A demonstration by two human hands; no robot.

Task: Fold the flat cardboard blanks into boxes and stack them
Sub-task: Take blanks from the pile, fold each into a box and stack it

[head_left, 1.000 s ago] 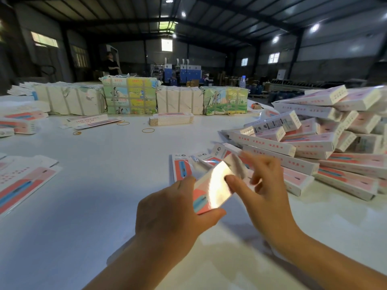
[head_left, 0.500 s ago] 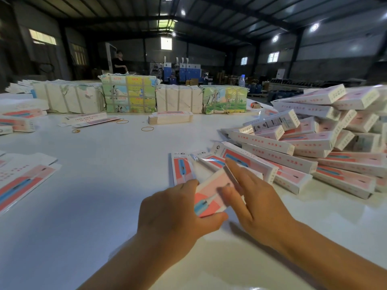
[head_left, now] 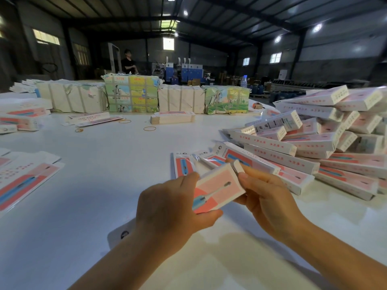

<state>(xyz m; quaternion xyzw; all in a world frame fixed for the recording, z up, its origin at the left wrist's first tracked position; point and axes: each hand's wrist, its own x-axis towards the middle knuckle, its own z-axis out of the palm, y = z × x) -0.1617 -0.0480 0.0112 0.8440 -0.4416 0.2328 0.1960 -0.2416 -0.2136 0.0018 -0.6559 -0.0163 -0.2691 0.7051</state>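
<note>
Left hand (head_left: 171, 208) grips the near half of a half-formed box (head_left: 217, 188), thumb under, fingers curled over its top face; the box is held just above the white table (head_left: 104, 185), pink toothbrush print up. Long axis runs from left hand up and right toward right hand (head_left: 270, 197), so the open far end sits at the right fingertips. Right hand pinches the small white end flap (head_left: 238, 166) at that far end, index and thumb curled on it; rest of the fingers are hidden behind the box. Judged step: closing the end, flap to be tucked in along the axis toward the left hand, which braces. Right hand is the one at the flap. Just beyond lie packaged toothbrushes (head_left: 184, 164) flat on the table. Right of these, a heap of finished boxes (head_left: 314, 147), near the right hand, the likely drop spot. Flat blanks (head_left: 23, 181) far left, well apart. Farther back, bundled stacks (head_left: 132, 94) and a person (head_left: 128, 63) standing.
</note>
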